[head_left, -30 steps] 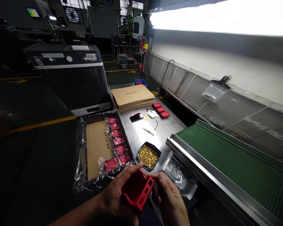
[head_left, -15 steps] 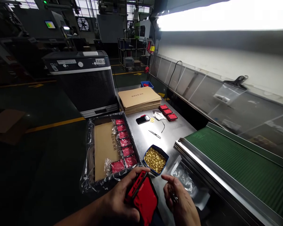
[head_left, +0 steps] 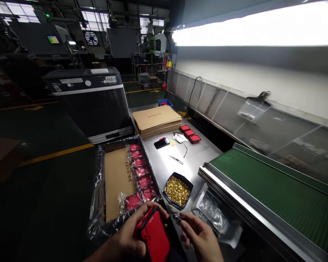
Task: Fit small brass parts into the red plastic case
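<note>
My left hand [head_left: 131, 231] is wrapped around a red plastic case [head_left: 154, 236] with black edges and tilts it near the front of the bench. Just to its right, my right hand [head_left: 198, 233] pinches a small shiny metal piece [head_left: 177, 218] between thumb and fingertips; its exact kind is too small to make out. Directly beyond the hands stands a blue bin [head_left: 190, 186] of small brass-coloured parts [head_left: 177, 191]. A clear plastic bag [head_left: 211, 211] lies to the right of the right hand.
At left, a plastic-lined crate [head_left: 94, 203] holds bagged red cases [head_left: 141, 171] and cardboard. Tweezers [head_left: 176, 159], a phone [head_left: 161, 143] and several red cases [head_left: 194, 139] lie farther back beside a cardboard stack [head_left: 157, 117]. A green conveyor belt [head_left: 262, 182] runs along the right.
My left hand has turned the red case so another side shows. The right hand has come closer to it, its extended index finger now bent into a pinch on the metal piece. The view has shifted slightly.
</note>
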{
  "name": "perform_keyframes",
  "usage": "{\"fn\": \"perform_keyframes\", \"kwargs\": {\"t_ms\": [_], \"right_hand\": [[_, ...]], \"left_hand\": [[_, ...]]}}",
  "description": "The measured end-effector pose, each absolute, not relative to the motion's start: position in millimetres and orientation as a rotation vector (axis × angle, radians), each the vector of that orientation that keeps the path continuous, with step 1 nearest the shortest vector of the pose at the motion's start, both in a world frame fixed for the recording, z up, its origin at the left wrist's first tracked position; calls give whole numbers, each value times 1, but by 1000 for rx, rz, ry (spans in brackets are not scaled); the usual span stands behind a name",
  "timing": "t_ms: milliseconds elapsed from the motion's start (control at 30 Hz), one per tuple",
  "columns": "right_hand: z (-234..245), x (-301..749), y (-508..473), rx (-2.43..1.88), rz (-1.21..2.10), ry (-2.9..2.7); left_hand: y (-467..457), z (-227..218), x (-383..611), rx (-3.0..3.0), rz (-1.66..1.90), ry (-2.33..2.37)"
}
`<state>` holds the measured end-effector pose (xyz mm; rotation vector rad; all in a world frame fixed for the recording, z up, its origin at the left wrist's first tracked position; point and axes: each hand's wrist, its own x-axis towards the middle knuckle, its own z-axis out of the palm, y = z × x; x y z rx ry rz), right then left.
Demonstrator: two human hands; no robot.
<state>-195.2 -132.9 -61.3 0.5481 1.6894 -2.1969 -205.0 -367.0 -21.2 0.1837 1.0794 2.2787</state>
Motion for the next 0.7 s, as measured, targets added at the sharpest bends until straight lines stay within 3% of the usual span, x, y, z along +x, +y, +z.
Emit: {"fn": "perform_keyframes", "kwargs": {"t_ms": [200, 433, 567, 700], "right_hand": [[-114, -181, -139, 647, -2144, 1509], [-124, -184, -145, 619, -2182, 1577], [-122, -190, -140, 620, -2145, 1742], [-112, -201, -126, 639, -2060, 2040]], "left_hand": [[-381, -45, -192, -153, 2065, 1291], [-405, -69, -212, -165, 2025, 1652], [-391, -81, -209, -173, 2131, 1426], [-371, -74, -198, -310, 2110, 781]]}}
